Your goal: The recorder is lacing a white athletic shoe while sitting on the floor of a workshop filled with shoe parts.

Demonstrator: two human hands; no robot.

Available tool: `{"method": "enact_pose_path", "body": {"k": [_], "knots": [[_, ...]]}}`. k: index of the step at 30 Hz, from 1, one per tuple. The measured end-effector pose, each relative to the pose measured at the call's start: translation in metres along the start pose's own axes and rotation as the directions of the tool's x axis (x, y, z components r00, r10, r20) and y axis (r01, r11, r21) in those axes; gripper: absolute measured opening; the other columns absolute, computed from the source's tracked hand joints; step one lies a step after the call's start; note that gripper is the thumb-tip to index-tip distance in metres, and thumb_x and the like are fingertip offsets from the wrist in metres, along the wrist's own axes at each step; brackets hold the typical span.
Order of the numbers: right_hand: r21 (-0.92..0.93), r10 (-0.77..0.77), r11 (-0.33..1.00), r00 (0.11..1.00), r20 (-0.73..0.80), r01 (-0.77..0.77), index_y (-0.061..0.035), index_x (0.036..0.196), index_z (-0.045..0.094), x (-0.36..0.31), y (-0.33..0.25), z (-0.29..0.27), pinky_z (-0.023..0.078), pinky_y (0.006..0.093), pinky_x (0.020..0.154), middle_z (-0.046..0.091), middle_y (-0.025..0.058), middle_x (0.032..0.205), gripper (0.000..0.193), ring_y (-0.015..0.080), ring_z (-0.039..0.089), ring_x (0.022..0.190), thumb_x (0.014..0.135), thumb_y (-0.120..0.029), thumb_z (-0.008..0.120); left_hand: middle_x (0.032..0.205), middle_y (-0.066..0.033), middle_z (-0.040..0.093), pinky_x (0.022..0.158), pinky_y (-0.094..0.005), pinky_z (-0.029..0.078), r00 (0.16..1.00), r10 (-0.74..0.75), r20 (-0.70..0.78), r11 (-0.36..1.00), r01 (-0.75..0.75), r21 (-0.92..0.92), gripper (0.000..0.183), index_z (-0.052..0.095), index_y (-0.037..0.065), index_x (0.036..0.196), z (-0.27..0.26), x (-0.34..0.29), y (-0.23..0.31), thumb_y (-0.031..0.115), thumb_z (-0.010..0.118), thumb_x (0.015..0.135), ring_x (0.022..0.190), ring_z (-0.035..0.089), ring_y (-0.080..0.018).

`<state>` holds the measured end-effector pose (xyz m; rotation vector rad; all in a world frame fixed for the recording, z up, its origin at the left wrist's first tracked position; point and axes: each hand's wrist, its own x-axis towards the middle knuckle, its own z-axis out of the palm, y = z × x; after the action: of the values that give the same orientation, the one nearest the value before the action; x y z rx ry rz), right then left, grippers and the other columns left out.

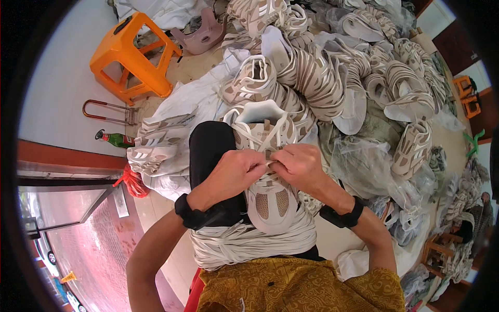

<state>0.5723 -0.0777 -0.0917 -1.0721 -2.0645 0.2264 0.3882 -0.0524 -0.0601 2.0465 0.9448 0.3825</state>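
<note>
The left hand [240, 169] and the right hand [300, 165] meet over the middle of a beige-and-white sports shoe upper with brown mesh panels at the toe [271, 200], each with fingers curled in and thumb and fingertips pinched on its flat off-white lace [270, 136]; just what lies under the fingertips is partly hidden. The shoe upper sits on the person's lap, its rounded toe toward the body and its padded collar pointing away, right beside a leg in black cloth [210, 148]. Between the toe and the mustard-yellow patterned garment [296, 283] lies a thick bundle of loose off-white laces [254, 244]. A black band [189, 214] circles each wrist. Beyond the hands rises a large heap of nested beige, brown and white shoe uppers [319, 78], with crumpled clear plastic sheeting [358, 161] near its right side. To the left, a small stack of similar uppers [153, 151] rests on white sheeting [195, 101], near a green glass bottle [118, 139]; farther off stands an orange plastic stool [138, 57].
</note>
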Motion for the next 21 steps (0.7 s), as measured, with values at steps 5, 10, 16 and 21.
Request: {"method": "enact_pose_path", "body": {"k": [5, 10, 16, 21], "knots": [[0.131, -0.001, 0.991, 0.990, 0.144, -0.018, -0.0037, 0.064, 0.059, 0.008, 0.017, -0.009, 0.035, 0.0274, 0.039, 0.051, 0.0046, 0.052, 0.011, 0.0165, 0.047, 0.041, 0.061, -0.011, 0.066, 0.068, -0.0109, 0.054, 0.056, -0.0284, 0.043, 0.997, 0.078, -0.017, 0.995, -0.076, 0.058, 0.011, 0.058, -0.001, 0.080, 0.002, -0.001, -0.001, 0.008, 0.059, 0.073, 0.061, 0.054, -0.0216], [0.372, 0.261, 0.319, 0.458, 0.850, -0.871, -0.0014, 0.056, 0.057, 0.029, 0.040, -0.028, 0.021, 0.0192, 0.037, 0.042, -0.0032, 0.045, 0.008, 0.0023, 0.035, 0.039, 0.061, -0.005, 0.061, 0.073, -0.0110, 0.056, 0.059, -0.0303, 0.045, 0.980, 0.185, -0.074, 0.947, -0.157, 0.281, 0.009, 0.059, 0.002, 0.078, 0.004, 0.002, 0.004, 0.007, 0.061, 0.071, 0.068, 0.056, -0.0275], [0.316, 0.263, 0.496, 0.487, 0.833, -0.809, -0.0017, 0.056, 0.057, 0.037, 0.041, -0.032, 0.022, 0.0201, 0.037, 0.043, -0.0032, 0.045, 0.009, 0.0028, 0.034, 0.040, 0.060, -0.006, 0.063, 0.100, -0.0127, 0.052, 0.066, -0.0346, 0.047, 0.928, 0.276, -0.250, 0.882, -0.141, 0.450, 0.026, 0.053, 0.004, 0.095, -0.010, 0.011, -0.004, 0.001, 0.055, 0.069, 0.084, 0.056, -0.0288], [0.331, 0.282, 0.416, 0.466, 0.839, -0.847, -0.0017, 0.056, 0.056, 0.025, 0.047, -0.026, 0.022, 0.0205, 0.038, 0.045, -0.0031, 0.048, 0.011, 0.0032, 0.034, 0.041, 0.061, -0.006, 0.064, 0.098, -0.0136, 0.053, 0.065, -0.0344, 0.047, 0.958, 0.286, -0.017, 0.799, -0.229, 0.556, 0.025, 0.051, 0.004, 0.093, -0.016, 0.015, -0.008, 0.000, 0.053, 0.068, 0.083, 0.056, -0.0289]]}}
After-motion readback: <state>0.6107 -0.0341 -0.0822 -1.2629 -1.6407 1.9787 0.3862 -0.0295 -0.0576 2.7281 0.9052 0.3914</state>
